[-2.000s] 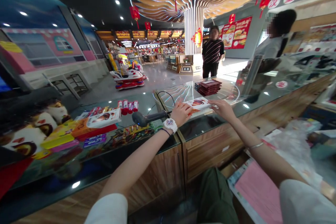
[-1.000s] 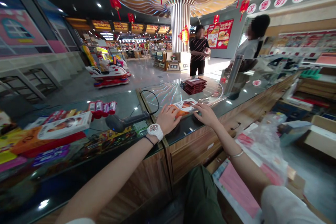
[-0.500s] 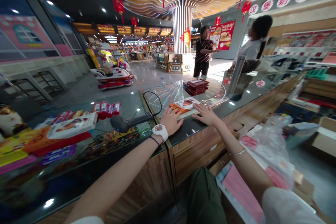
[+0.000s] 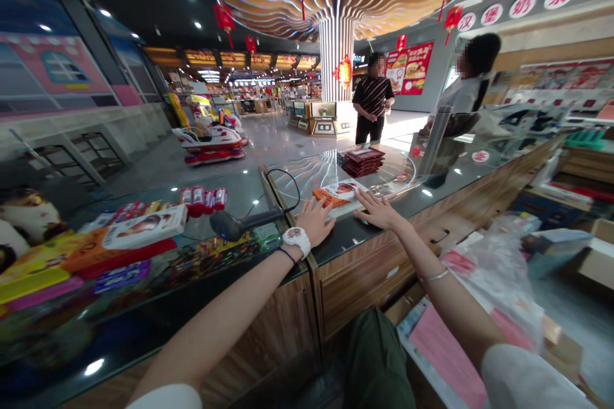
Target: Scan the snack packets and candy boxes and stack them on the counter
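An orange and white box (image 4: 339, 190) lies flat on the glass counter in front of me. My left hand (image 4: 314, 223), with a white watch at the wrist, rests at the box's near left corner, its fingers spread. On the right end of the box lie the fingertips of my right hand (image 4: 377, 209), also stretched out and apart. Neither hand is wrapped round anything. To the left of my left hand is a black barcode scanner (image 4: 240, 220) with its cable looping behind. A stack of dark red packets (image 4: 363, 162) sits beyond the box.
At the left, a similar orange and white box (image 4: 139, 230) lies among colourful packages, near several small purple-red rolls (image 4: 204, 200). A metal post (image 4: 437, 137) rises from the counter. Two people stand beyond it. A plastic bag (image 4: 499, 275) and cartons lie low on my right.
My view has shifted slightly, moving the scene a little right and down. The person in the striped shirt has lowered an arm. My hands stay in place at the box.
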`<control>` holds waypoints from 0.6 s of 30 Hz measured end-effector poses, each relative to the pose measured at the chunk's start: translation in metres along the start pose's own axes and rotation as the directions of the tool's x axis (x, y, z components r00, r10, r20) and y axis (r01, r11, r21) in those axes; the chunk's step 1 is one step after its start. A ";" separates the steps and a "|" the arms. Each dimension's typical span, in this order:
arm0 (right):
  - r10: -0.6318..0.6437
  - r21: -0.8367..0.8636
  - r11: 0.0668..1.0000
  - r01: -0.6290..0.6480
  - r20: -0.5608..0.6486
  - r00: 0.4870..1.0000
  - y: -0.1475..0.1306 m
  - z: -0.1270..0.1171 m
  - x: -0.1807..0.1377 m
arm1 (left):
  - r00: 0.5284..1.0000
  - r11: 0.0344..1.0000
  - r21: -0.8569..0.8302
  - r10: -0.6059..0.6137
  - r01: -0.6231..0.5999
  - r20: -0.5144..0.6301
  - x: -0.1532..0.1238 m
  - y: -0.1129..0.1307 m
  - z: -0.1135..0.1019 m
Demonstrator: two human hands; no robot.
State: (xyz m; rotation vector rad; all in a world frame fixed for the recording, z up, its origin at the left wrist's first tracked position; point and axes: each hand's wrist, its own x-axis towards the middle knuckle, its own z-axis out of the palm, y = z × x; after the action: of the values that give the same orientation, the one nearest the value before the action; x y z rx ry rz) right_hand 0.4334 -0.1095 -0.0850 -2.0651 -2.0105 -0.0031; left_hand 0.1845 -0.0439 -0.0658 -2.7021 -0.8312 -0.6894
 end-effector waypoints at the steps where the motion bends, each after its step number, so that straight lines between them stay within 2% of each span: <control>1: 0.001 -0.001 1.000 -0.001 -0.012 1.000 0.000 0.000 -0.001 | 1.000 1.000 0.003 -0.002 0.002 -0.007 0.000 -0.001 0.000; 5: -0.022 -0.001 1.000 0.022 -0.122 0.992 -0.003 0.000 -0.005 | 0.999 0.999 0.017 -0.028 0.028 0.027 0.000 -0.001 -0.011; 10: -0.170 0.025 0.982 0.186 -0.299 0.939 -0.018 -0.012 -0.004 | 0.995 0.995 0.069 -0.078 0.073 0.063 -0.006 0.000 -0.043; 15: -0.288 0.019 0.945 0.327 -0.427 0.857 -0.061 -0.028 0.007 | 0.994 0.986 0.133 -0.103 0.096 0.047 -0.030 -0.011 -0.077; 18: -0.334 0.011 0.925 0.380 -0.454 0.826 -0.091 -0.028 0.012 | 0.990 0.977 0.166 -0.136 0.130 0.027 -0.050 -0.025 -0.093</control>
State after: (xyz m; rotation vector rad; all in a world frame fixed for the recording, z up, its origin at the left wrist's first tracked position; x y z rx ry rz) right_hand 0.3497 -0.1025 -0.0392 -1.4262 -2.0095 -0.4010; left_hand 0.0997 -0.0794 -0.0085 -2.5376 -1.0387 -0.5700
